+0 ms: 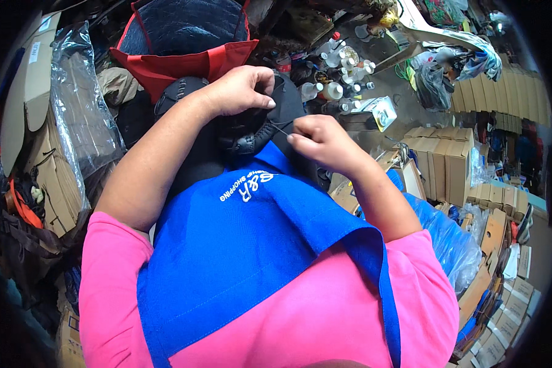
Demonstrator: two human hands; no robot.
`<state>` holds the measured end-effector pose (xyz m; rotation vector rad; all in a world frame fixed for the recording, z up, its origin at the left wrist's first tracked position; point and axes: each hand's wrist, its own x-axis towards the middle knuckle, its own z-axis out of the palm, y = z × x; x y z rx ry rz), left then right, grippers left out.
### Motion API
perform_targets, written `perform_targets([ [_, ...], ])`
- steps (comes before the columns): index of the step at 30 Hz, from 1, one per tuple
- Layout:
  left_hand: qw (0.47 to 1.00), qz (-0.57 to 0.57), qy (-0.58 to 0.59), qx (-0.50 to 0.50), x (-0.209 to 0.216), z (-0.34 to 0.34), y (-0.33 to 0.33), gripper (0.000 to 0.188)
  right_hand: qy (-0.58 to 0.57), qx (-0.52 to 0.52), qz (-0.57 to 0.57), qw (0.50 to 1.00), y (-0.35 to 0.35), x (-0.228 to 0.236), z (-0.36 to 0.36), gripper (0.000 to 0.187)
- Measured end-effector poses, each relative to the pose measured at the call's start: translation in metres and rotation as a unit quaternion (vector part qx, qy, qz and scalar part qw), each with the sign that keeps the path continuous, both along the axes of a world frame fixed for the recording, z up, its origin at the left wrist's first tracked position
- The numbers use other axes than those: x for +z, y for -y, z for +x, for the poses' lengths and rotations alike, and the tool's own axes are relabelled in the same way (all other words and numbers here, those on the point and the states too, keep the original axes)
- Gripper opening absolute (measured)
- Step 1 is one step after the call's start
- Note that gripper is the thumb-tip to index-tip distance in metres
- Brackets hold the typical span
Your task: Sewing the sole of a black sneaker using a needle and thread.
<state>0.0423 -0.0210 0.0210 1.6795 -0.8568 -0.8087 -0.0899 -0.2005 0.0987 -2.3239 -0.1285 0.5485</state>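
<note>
Pink shirt [276, 319] of the wearer stands nearest the camera and fills the lower part of the view, its short sleeves ending at the elbows. Over it lies a blue apron [227, 257] with white lettering, its upper right edge curling away from the shirt. Flat brown cardboard [56, 165] is stacked upright along the left side, with a clear plastic wrapper [83, 113] against it. Beyond the lap stands a red bag [187, 64], top open, showing a dark, shiny lining. Blue plastic sheeting [444, 236] lies to the right of the wearer, near a row of cardboard boxes [441, 159]. A cluster of bottles [333, 91] (mostly pale, some with white caps) stands on the floor ahead and to the right. Left hand [245, 92] is raised over the lap with fingers curled and thumb near the forefinger; whether it grips anything cannot be told. Right hand [322, 141] is closed, thumb and forefinger pinching a thin dark strand [280, 130]. Below and between the hands, on the lap, sits a black item with a stitched edge [245, 145], which the strand appears to meet; its full outline is lost against the dark clothing.
</note>
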Motion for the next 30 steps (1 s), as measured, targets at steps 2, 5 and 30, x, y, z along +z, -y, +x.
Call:
perform_targets([
  [2, 1.0, 0.006, -0.017, -0.005, 0.0, 0.004, -0.005, 0.022, 0.024, 0.002, 0.113, 0.993, 0.007, 0.013, -0.007, 0.025],
  [5, 0.997, -0.016, -0.065, -0.031, -0.001, 0.01, -0.008, 0.019, 0.055, -0.035, 0.084, 0.994, 0.008, 0.021, -0.004, 0.014],
  [30, 0.991, 0.041, -0.026, -0.126, 0.012, 0.018, -0.004, 0.032, 0.154, 0.056, -0.118, 0.979, 0.001, -0.011, 0.022, 0.021],
])
